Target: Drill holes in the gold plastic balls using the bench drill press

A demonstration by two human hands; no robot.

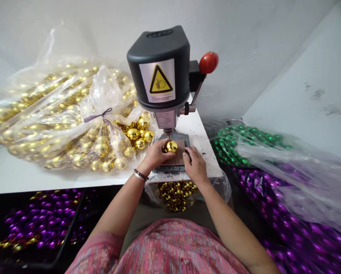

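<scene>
Hands at drill base: left hand [156, 155] curved around gold bauble [171, 146], fingers on its side; right hand [196, 166] curled at edge of brown plate [177, 161], grip unclear. Bauble sits under chuck [168, 131], at 2 o'clock from left hand, 10 o'clock from right; left nearer. Drill head [158, 64] bears yellow warning triangle [160, 80]; small print unreadable.

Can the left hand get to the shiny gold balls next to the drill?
Probably yes. The left hand sits right beside the loose gold balls, and nothing stands between them. It is holding another gold ball under the drill, though, so it would likely need to let go first.
</scene>
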